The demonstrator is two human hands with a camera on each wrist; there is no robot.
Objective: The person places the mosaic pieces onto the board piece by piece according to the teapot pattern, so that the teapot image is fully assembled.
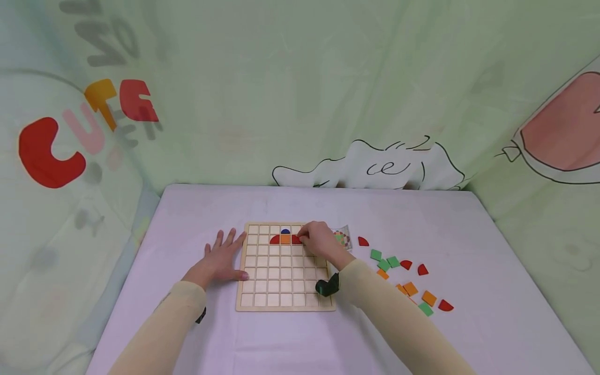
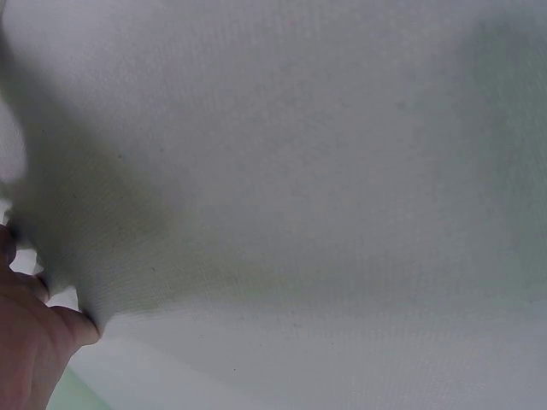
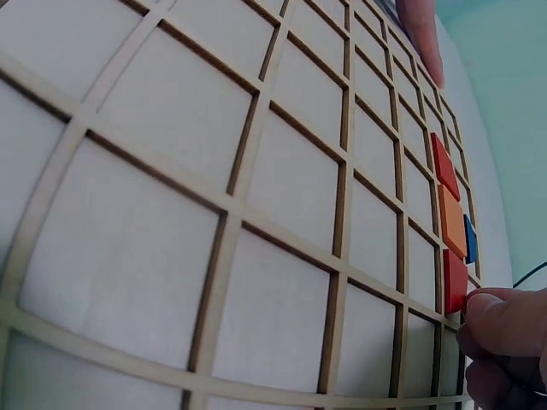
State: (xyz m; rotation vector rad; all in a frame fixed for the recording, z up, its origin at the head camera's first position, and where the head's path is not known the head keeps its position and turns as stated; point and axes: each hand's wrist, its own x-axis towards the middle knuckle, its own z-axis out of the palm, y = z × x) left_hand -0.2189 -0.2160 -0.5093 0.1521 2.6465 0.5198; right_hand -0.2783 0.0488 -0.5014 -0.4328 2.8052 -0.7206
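A square wooden grid board [image 1: 286, 308] lies on the table. In its upper rows sit a red quarter-circle piece [image 1: 274, 240], an orange square piece [image 1: 285, 239] and a dark blue rounded piece [image 1: 285, 231]. Right of the orange square is another red quarter-circle piece [image 3: 455, 282]. My right hand [image 1: 321, 240] has its thumb and fingers curled together at that piece's outer edge, pinching it. Spread fingers of my left hand [image 1: 222, 261] rest along the board's left edge, thumb on the frame. Only part of the left hand [image 2: 38, 342] shows in the left wrist view.
Right of the board lie loose red quarter-circles [image 1: 446, 305], green squares [image 1: 392, 261] and orange squares [image 1: 428, 298]. A small patterned card [image 1: 346, 237] lies partly behind my right hand. Cloth walls [image 1: 281, 104] stand behind and beside the table [image 1: 492, 323].
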